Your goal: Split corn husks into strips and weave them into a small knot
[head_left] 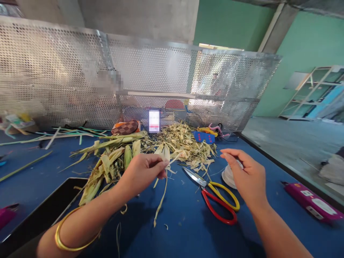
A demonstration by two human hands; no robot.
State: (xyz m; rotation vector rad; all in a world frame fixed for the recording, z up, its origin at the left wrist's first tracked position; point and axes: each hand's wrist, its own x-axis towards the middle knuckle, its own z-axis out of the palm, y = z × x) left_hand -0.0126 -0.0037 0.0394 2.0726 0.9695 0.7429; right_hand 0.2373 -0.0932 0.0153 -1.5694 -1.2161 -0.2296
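Note:
My left hand [149,167] is closed in a pinch on a piece of pale corn husk [164,150]. Its strips fan out above the fingers, and a long narrow one hangs below. On the right, my right hand [243,170] has thumb and forefinger tips together; anything between them is too fine to make out. Partly behind that hand sits a roll of white thread [228,177]. Scissors [204,183] with one yellow and one red handle lie between the hands, blades pointing up and left.
Husk scraps [185,139] heap at the back, with longer green husks [107,161] to the left. A lit phone [154,121] stands behind them. A black tray [57,199] lies at left, a purple tool [313,202] at right. A perforated metal screen [156,68] borders the blue table [185,229].

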